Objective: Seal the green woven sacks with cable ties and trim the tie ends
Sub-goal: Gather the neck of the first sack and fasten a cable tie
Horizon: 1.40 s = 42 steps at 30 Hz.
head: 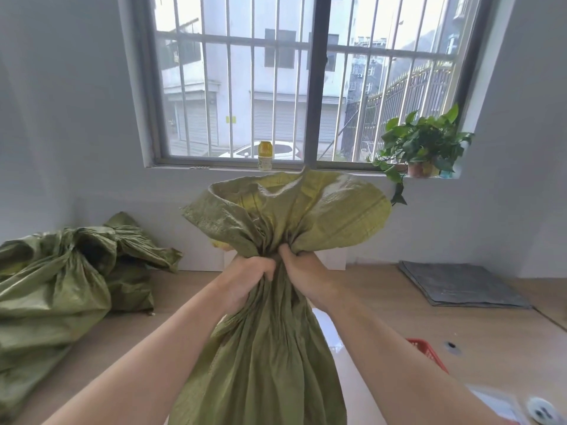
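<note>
A green woven sack (267,357) stands upright in front of me, its neck bunched tight. My left hand (248,279) and my right hand (302,271) both grip that gathered neck side by side, thumbs close together. Above my fists the sack's mouth (294,210) flares open like a fan. No cable tie or cutter shows in either hand. Other green woven sacks (58,280) lie slumped on the wooden surface at the left, their necks gathered.
A red basket (428,354) sits low on the right, half behind my right forearm. A grey folded mat (460,283) lies at the right rear. A yellow jar (265,154) and a potted plant (423,145) stand on the window sill.
</note>
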Tool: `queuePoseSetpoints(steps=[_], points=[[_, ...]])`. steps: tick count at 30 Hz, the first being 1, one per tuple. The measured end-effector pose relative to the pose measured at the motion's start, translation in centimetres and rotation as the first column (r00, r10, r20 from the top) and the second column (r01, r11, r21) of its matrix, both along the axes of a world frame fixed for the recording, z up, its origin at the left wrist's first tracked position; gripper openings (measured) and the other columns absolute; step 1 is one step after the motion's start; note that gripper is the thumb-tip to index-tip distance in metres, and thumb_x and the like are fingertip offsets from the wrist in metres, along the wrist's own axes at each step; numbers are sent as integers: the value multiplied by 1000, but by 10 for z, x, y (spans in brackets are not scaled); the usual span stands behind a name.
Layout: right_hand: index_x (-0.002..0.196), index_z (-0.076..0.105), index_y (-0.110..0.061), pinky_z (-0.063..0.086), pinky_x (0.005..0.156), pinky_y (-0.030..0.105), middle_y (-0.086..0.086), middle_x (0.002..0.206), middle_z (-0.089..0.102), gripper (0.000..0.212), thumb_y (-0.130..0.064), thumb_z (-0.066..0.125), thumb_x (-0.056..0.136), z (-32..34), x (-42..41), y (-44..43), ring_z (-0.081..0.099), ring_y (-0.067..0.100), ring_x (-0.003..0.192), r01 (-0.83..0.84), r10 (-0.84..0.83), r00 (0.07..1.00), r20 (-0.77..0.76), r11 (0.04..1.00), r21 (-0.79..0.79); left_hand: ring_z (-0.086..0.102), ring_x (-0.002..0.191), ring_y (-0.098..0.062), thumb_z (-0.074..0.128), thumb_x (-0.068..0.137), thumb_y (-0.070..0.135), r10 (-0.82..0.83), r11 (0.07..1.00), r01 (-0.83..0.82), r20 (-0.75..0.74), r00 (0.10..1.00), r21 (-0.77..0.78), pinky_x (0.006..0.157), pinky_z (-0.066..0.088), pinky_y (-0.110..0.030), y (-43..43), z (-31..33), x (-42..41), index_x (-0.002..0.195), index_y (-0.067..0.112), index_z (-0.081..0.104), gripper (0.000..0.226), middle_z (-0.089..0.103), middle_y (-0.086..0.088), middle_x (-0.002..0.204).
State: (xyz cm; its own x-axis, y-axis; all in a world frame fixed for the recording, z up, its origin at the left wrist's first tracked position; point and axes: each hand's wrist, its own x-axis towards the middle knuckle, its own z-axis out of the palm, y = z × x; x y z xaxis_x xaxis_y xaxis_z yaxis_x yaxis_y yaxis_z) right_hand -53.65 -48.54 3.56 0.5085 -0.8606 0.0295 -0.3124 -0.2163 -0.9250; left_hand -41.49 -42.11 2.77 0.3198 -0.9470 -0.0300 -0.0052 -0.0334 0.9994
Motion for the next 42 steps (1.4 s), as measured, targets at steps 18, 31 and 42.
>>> queuePoseSetpoints(steps=[18,31,42], points=[[140,60,-22,47,111,38,-1,133,67,63,-62,54,91,2,18,13,62,18,123,-87,86,996,15,989,122,46,136,-24,76,67,28,-138,990,119,517,845,69,113,46,-45,-10,-19,3,150,18,43,90,51,-9,139],[134,50,-20,14,123,47,8,123,42,43,-44,24,110,28,7,25,32,20,118,-1,-34,974,-225,988,-155,70,104,-2,91,74,12,138,974,-98,191,972,-205,84,59,-22,-14,-32,-16,133,20,48,73,71,7,118],[90,78,-21,16,121,43,-16,102,79,50,-37,34,108,-5,20,22,55,5,117,5,-9,1000,-20,983,-183,65,68,-13,72,88,2,226,967,-207,125,966,-150,55,51,-18,-18,-56,-30,88,11,65,11,69,-3,72]])
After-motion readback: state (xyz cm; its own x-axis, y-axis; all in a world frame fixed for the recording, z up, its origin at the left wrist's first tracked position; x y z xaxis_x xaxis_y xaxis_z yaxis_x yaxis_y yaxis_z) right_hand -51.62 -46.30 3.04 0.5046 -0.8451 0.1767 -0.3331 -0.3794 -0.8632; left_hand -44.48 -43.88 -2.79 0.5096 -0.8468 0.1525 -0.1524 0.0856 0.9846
